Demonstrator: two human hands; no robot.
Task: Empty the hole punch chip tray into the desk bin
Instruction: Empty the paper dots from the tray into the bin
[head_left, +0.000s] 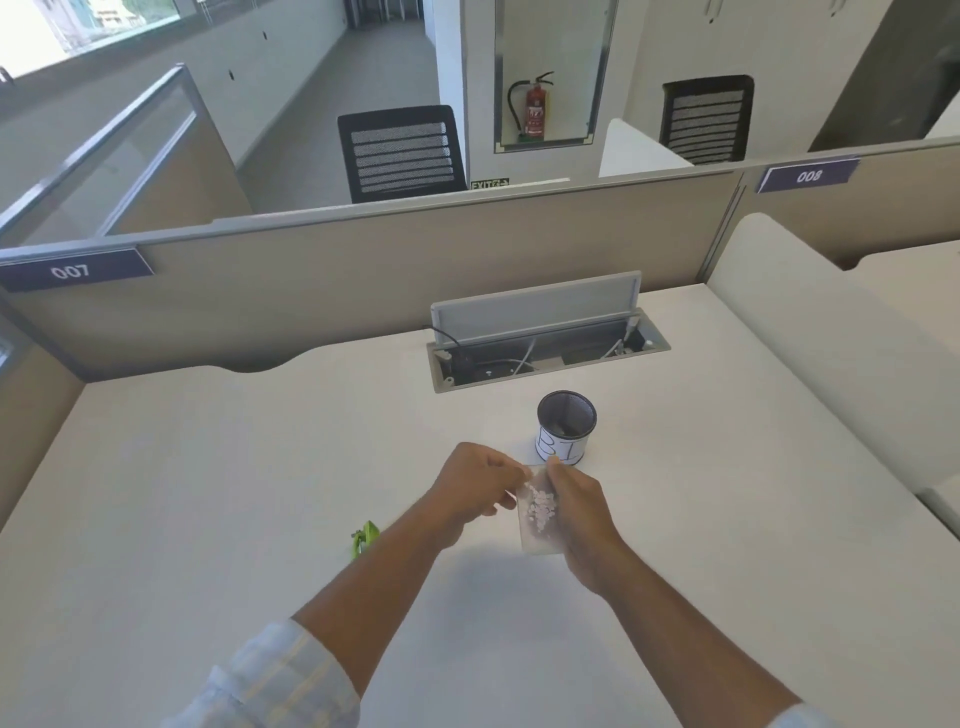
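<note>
A clear plastic chip tray (537, 525) with several small paper dots in it is held above the white desk (208, 493), between both hands. My right hand (584, 512) grips its right side and my left hand (475, 483) pinches its top left corner. Just beyond the tray stands the desk bin (565, 427), a small dark mesh cup with a white paper label, upright and open at the top. The green hole punch (365, 538) lies on the desk to the left of my left forearm, partly hidden by it.
An open cable box (545, 356) with its lid raised is set into the desk behind the bin. A beige partition (311, 291) runs along the desk's far edge, and a white divider (831, 353) stands at the right.
</note>
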